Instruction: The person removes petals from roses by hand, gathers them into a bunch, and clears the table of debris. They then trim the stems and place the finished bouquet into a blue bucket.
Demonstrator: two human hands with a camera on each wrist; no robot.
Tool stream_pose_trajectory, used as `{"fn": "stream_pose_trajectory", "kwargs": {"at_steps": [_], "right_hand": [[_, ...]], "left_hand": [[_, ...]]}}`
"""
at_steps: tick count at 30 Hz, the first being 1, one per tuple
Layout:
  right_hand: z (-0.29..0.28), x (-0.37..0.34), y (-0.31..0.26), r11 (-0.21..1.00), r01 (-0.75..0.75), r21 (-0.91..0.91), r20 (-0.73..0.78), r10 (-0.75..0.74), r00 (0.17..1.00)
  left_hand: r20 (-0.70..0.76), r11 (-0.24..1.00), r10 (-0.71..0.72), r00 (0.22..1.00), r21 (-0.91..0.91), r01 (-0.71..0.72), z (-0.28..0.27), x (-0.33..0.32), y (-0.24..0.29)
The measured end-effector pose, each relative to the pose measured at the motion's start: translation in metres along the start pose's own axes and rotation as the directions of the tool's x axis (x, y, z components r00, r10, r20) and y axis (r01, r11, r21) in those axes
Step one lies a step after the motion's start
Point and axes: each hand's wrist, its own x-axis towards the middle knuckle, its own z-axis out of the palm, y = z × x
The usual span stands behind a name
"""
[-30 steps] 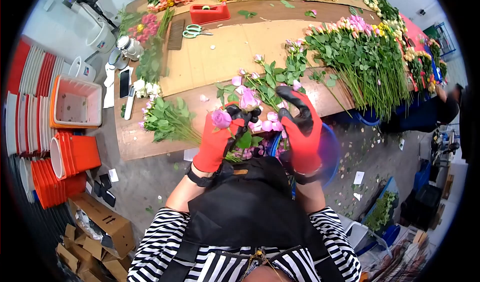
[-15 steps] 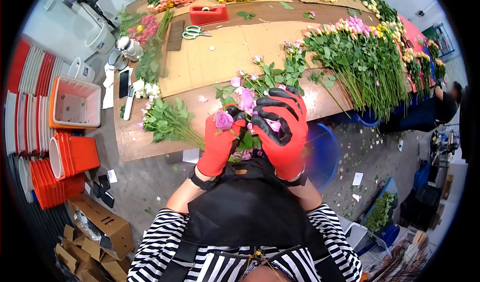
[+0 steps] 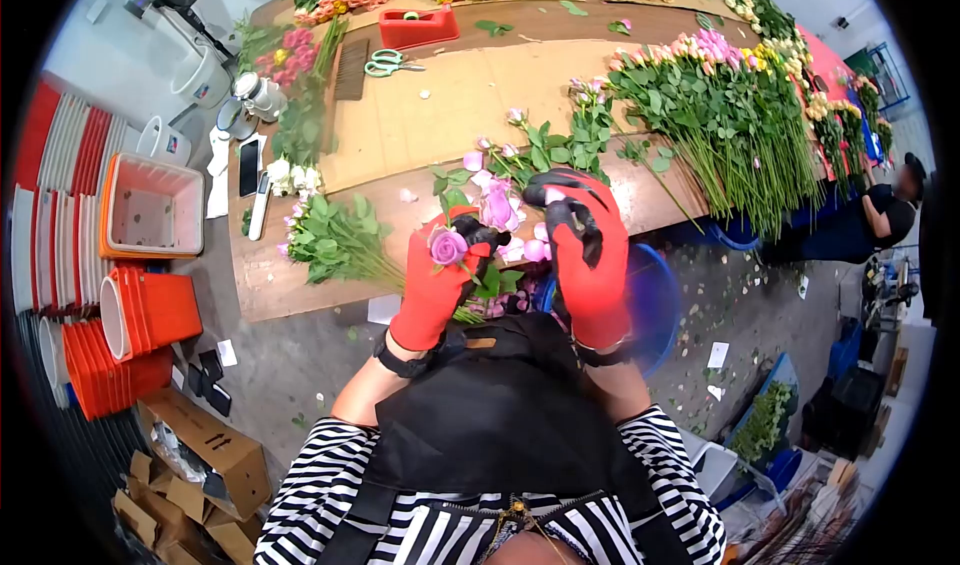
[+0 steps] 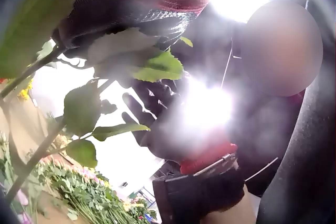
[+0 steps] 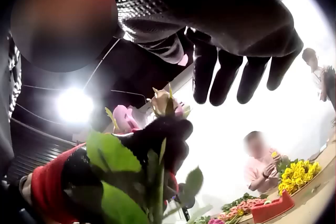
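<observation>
My left hand (image 3: 437, 282), in a red and black glove, grips leafy rose stems below the blooms. One pink-purple rose (image 3: 447, 247) faces up over the glove, and a looser pink rose (image 3: 497, 208) stands just beyond the fingers. In the right wrist view, a paler rose (image 5: 164, 102) rises above the left fist, with leaves (image 5: 115, 153) in front. Beside it on the right, my right hand (image 3: 590, 255) pinches a pink petal (image 5: 184, 60) between thumb and forefinger. Its other fingers extend, apart from the blooms.
Cut pink roses (image 3: 545, 150) lie beyond my hands, and a leafy bunch (image 3: 340, 240) lies to the left. Green-handled scissors (image 3: 390, 63) and a red tape dispenser (image 3: 420, 27) are farther back. A blue bin (image 3: 655, 310) stands below the table edge at right.
The right hand came in to the blooms half a second ago and has now drawn back to the right with a petal. The left hand stays nearly in place with the roses.
</observation>
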Motion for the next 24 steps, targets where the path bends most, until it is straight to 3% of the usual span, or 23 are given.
{"fn": "stream_pose_trajectory", "kwargs": {"at_steps": [2, 3, 5, 8, 11, 12, 15, 16, 19, 20, 22, 23, 24], "right_hand": [[0.002, 0.001, -0.007, 0.994, 0.011, -0.112, 0.038, -0.007, 0.999], [0.004, 0.000, -0.004, 0.984, 0.038, -0.172, 0.061, -0.028, 0.998], [0.002, -0.002, -0.004, 0.992, -0.053, -0.116, 0.106, 0.065, 0.992], [0.002, -0.005, 0.013, 0.950, -0.241, 0.198, 0.184, 0.206, 0.961], [-0.005, 0.002, 0.014, 0.744, -0.516, 0.424, 0.326, 0.406, 0.854], [-0.009, 0.003, 0.018, 0.696, -0.549, 0.462, 0.359, 0.419, 0.834], [-0.014, 0.006, 0.014, 0.701, -0.533, 0.474, 0.343, 0.411, 0.845], [-0.014, 0.006, 0.016, 0.736, -0.502, 0.455, 0.328, 0.386, 0.862], [-0.020, 0.006, 0.009, 0.685, -0.605, 0.405, 0.332, 0.507, 0.796], [-0.017, 0.007, 0.001, 0.740, -0.568, 0.361, 0.301, 0.484, 0.822], [-0.012, 0.003, 0.002, 0.960, -0.265, 0.085, 0.242, 0.238, 0.941], [-0.010, 0.001, 0.001, 0.994, -0.087, -0.063, 0.244, 0.100, 0.965], [-0.008, -0.001, -0.003, 0.990, -0.113, -0.082, 0.196, 0.127, 0.972]], "left_hand": [[-0.038, 0.980, -0.006, 0.999, -0.200, -0.002, 0.005, -0.001, 0.003], [-0.022, 0.978, -0.020, 1.000, -0.207, 0.015, 0.003, -0.001, 0.002], [0.012, 0.974, -0.048, 0.999, -0.219, 0.050, -0.001, -0.001, 0.001], [-0.026, 0.998, -0.035, 0.999, -0.059, 0.033, -0.001, 0.000, -0.004], [0.014, 0.974, -0.135, 0.991, -0.184, 0.135, -0.007, 0.000, -0.009], [-0.003, 0.951, -0.172, 0.985, -0.263, 0.165, -0.005, 0.000, -0.012], [-0.058, 0.928, -0.187, 0.981, -0.338, 0.157, -0.005, -0.002, -0.011], [-0.048, 0.945, -0.195, 0.980, -0.277, 0.174, -0.006, -0.002, -0.006], [0.001, 0.982, -0.156, 0.988, -0.106, 0.156, -0.011, -0.001, 0.004], [0.037, 0.993, -0.103, 0.994, -0.061, 0.105, -0.012, 0.002, 0.002], [0.038, 0.996, -0.072, 0.997, -0.058, 0.074, -0.007, 0.001, -0.003], [0.056, 1.000, 0.010, 0.998, 0.020, -0.012, -0.007, 0.002, -0.002], [0.080, 0.990, 0.092, 0.993, 0.095, -0.099, -0.007, 0.003, -0.001]]}}
